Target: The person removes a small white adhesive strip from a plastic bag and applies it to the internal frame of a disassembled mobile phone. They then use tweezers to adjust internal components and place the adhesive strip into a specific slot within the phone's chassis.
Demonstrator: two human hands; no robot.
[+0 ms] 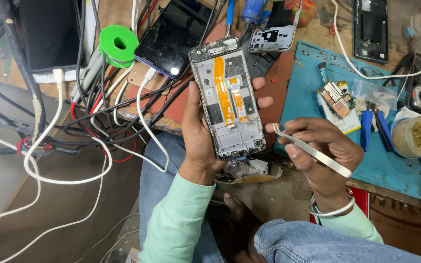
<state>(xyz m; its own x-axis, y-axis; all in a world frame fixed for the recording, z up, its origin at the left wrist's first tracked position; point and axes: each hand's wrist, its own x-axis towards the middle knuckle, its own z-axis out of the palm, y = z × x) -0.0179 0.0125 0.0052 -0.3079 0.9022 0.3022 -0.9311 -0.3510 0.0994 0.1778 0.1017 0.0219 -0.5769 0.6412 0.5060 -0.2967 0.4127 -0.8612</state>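
Already the left hand (198,134) has its fingers (264,102) wrapped round an opened phone frame (227,100), orange flex cables (222,90) exposed. Beside it, the right hand (320,151) pinches closed metal tweezers (313,152). A removed circuit board (336,99) lies on the blue mat (391,165) on the worktop; reassembly looks unfinished.

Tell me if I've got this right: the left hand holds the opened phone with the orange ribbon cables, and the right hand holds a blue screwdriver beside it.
Not quite. The left hand does hold the opened phone with its orange ribbon cables, but the right hand holds metal tweezers, not a blue screwdriver. The head view shows this.
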